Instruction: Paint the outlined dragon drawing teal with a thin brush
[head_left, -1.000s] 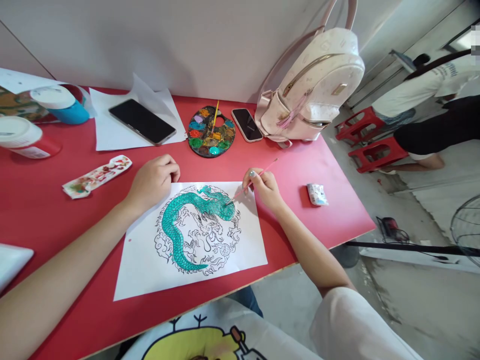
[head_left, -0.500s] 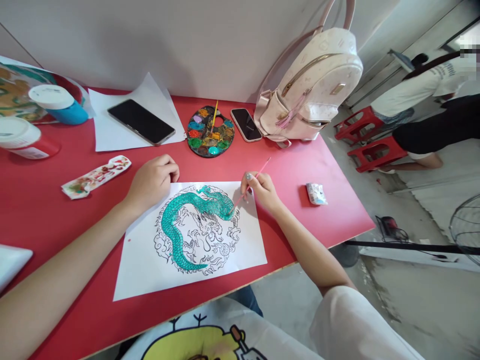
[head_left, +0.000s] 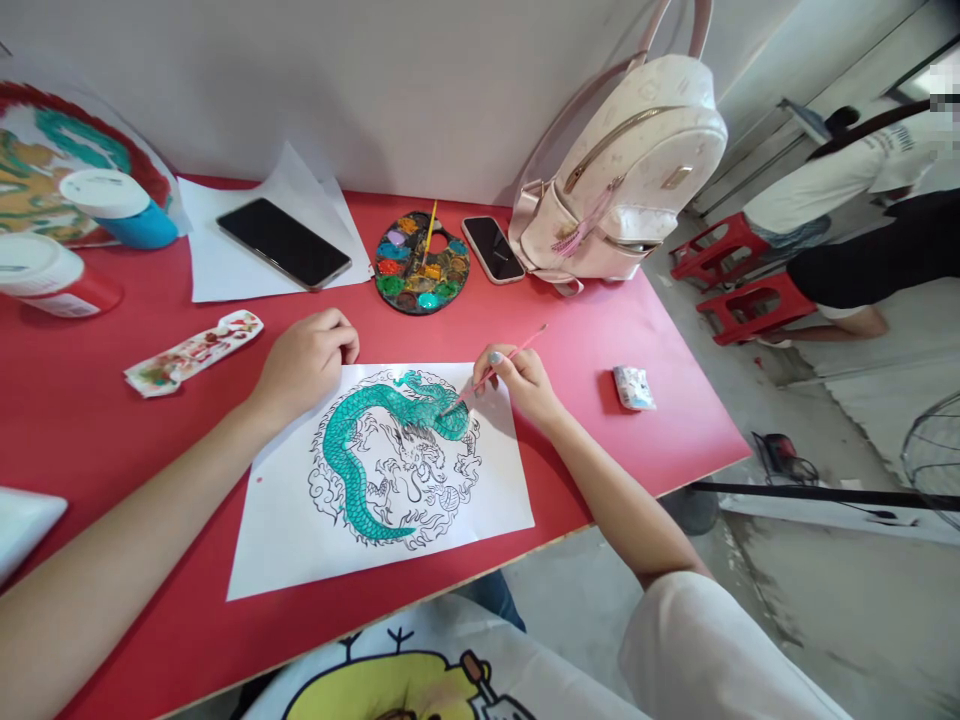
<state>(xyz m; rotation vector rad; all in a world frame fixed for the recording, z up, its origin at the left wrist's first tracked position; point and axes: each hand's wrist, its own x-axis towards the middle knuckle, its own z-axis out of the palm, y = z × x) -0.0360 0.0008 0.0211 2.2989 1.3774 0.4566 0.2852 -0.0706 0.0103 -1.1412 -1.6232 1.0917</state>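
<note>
A sheet of white paper [head_left: 281, 545] lies on the red table, printed with a round dragon drawing [head_left: 420, 470]. The dragon's long body is painted teal; its head, claws and surrounding flames are still black outline. My right hand [head_left: 517, 385] pinches a thin pink paintbrush [head_left: 499, 368] over the paper's upper right, its tip at the teal body near the top of the drawing. My left hand [head_left: 307, 355] rests loosely curled at the paper's upper left corner, its fingertips tucked out of sight, with nothing visible in it.
A paint palette [head_left: 411, 300] with a yellow brush stands behind the paper, between two phones [head_left: 285, 243] [head_left: 493, 249]. A pale backpack [head_left: 600, 190] leans at the wall. Paint bottles [head_left: 120, 205], a patterned strip [head_left: 193, 354] and a small packet [head_left: 634, 388] lie about. People sit at right.
My right hand has shifted slightly left, and the brush tip has moved left and up along the teal body. My left hand has stayed in place.
</note>
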